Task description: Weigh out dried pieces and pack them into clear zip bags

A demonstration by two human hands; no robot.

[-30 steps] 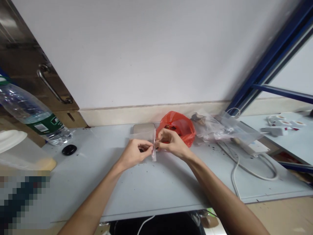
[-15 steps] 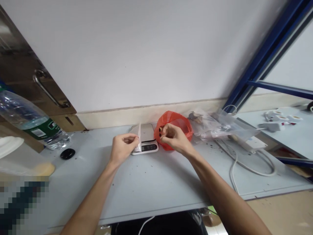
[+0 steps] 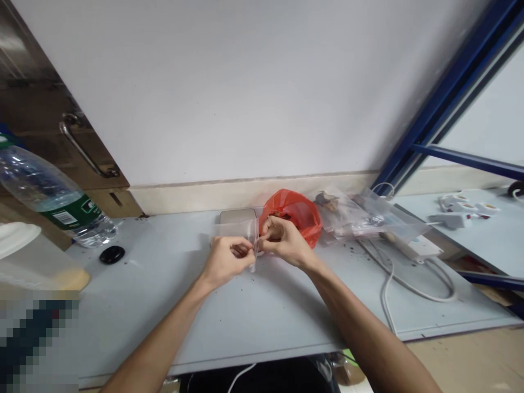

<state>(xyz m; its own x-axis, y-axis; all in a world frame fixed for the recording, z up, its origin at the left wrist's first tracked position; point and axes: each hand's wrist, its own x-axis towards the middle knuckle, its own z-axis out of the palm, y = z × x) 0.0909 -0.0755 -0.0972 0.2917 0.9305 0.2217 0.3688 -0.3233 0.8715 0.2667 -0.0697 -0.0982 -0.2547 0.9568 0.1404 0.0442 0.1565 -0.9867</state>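
Left hand (image 3: 227, 259) shifts over to meet right hand (image 3: 287, 244) — left pinches clear bag (image 3: 235, 229); right bunched at its edge, hold unclear.

Ok so the bare left hand (image 3: 229, 259) slid right and the bare right hand (image 3: 284, 240) dipped left, closing the gap they'd had half a second earlier. The small clear plastic bag (image 3: 234, 230) went from edge-on to spread across the flat white-and-grey scale (image 3: 237, 214).
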